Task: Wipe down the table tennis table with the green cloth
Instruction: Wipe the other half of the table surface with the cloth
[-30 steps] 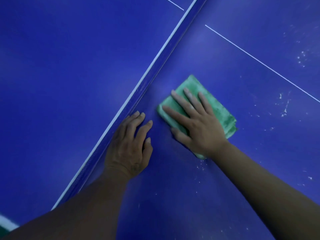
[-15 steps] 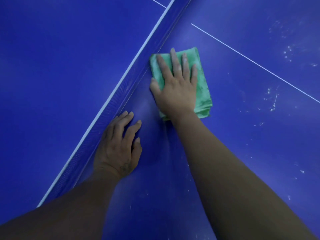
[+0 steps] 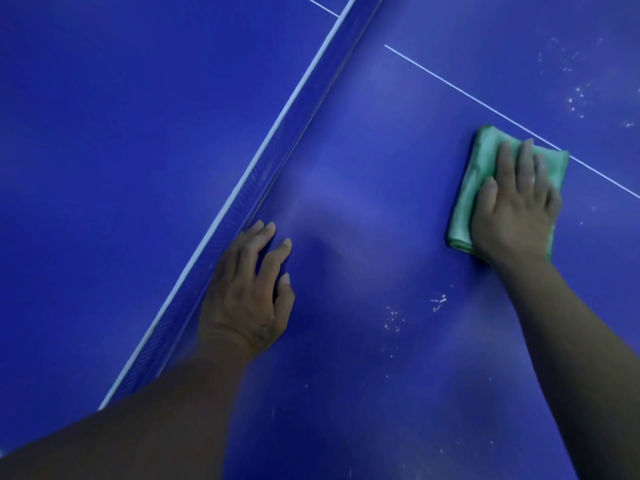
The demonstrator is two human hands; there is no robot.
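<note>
A folded green cloth [image 3: 471, 188] lies flat on the blue table tennis table [image 3: 367, 188] at the right, its far corner on the thin white centre line [image 3: 450, 83]. My right hand [image 3: 516, 209] presses down on the cloth with fingers spread, covering most of it. My left hand [image 3: 249, 289] rests palm down on the table beside the net [image 3: 277, 140], fingers slightly apart and holding nothing.
The blue net with its white top band runs diagonally from the lower left to the top middle. White dusty specks [image 3: 438, 301] lie between my hands, and more specks [image 3: 578, 98] sit at the far right beyond the line.
My right hand has slid the cloth away from the net, rightward across the table to the centre line. My left hand stays planted by the net.
</note>
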